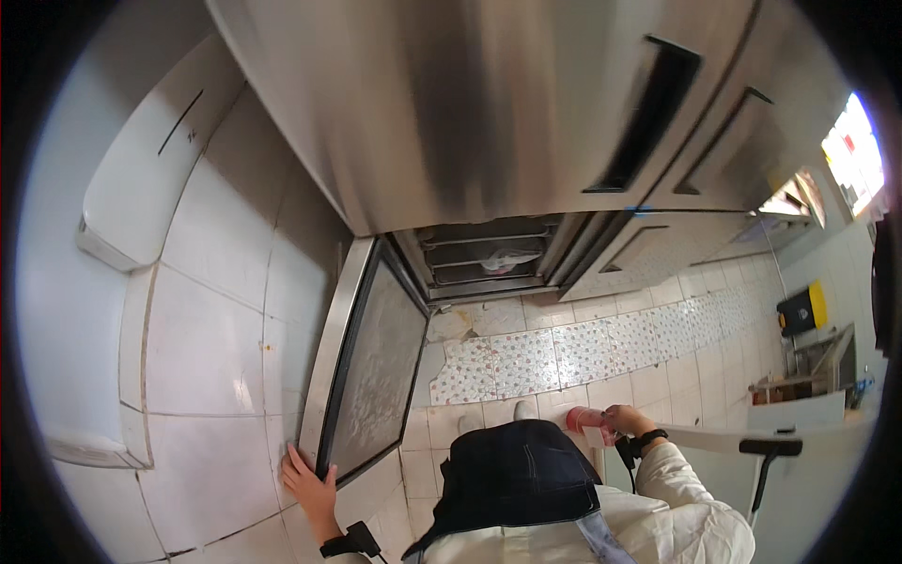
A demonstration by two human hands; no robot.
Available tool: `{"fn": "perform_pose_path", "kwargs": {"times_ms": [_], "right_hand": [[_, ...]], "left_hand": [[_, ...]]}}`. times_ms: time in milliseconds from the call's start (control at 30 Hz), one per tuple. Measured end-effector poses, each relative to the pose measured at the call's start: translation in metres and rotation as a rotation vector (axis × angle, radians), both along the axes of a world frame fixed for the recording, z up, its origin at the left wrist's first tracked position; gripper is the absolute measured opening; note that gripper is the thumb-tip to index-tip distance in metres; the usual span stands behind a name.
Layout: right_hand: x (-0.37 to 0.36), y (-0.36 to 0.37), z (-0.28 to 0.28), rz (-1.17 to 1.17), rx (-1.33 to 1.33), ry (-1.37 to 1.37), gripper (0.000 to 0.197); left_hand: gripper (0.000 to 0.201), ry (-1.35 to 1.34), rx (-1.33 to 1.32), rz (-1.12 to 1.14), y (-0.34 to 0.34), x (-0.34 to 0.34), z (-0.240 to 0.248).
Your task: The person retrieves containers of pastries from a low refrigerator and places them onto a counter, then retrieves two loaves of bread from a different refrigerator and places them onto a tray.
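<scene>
The lower door (371, 367) of a stainless-steel refrigerator (451, 113) stands swung out on the left. My left hand (310, 484) grips that door's outer edge, the thumb on the inner side and the fingers spread over the outside. At my right side, my right hand (625, 420) is closed on a red, rounded package (584, 420) with a whitish patch. Its exact kind is too small to tell. Inside the opened compartment, wire shelves (489, 235) hold a clear plastic bag (507, 260) with something pale in it.
Tiled wall (207, 348) runs close along the left, with a white box-shaped unit (160, 150) mounted on it. Speckled tiles (583, 352) cross the floor before the refrigerator. At the right are a black-and-yellow bin (801, 310) and a white surface with a black handle (770, 447).
</scene>
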State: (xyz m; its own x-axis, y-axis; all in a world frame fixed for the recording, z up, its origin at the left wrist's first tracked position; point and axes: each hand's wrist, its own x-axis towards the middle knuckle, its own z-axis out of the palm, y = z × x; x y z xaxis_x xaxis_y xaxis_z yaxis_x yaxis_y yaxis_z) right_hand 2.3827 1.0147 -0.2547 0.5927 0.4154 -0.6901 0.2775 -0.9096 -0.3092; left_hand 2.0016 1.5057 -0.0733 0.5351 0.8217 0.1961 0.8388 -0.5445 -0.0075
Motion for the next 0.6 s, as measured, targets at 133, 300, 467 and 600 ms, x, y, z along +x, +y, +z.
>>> {"fn": "perform_pose_path", "kwargs": {"times_ms": [133,300,467,600], "right_hand": [[-0.043,-0.04,-0.007,-0.126,0.11,-0.137,0.027],[-0.086,-0.042,-0.066,-0.297,0.145,-0.191,0.034],[-0.075,-0.023,-0.071,-0.497,0.265,0.104,0.028],[-0.024,0.0,-0.052,-0.762,0.441,0.084,0.029]], "left_hand": [[0.059,-0.251,0.022,-0.249,-0.006,0.063,0.032],[0.038,-0.652,-1.0,-0.586,-0.007,0.179,0.033],[0.036,-0.735,-1.535,-0.559,-0.014,0.284,0.002],[0.044,-1.062,-1.935,-0.304,-0.012,0.336,-0.017]]}}
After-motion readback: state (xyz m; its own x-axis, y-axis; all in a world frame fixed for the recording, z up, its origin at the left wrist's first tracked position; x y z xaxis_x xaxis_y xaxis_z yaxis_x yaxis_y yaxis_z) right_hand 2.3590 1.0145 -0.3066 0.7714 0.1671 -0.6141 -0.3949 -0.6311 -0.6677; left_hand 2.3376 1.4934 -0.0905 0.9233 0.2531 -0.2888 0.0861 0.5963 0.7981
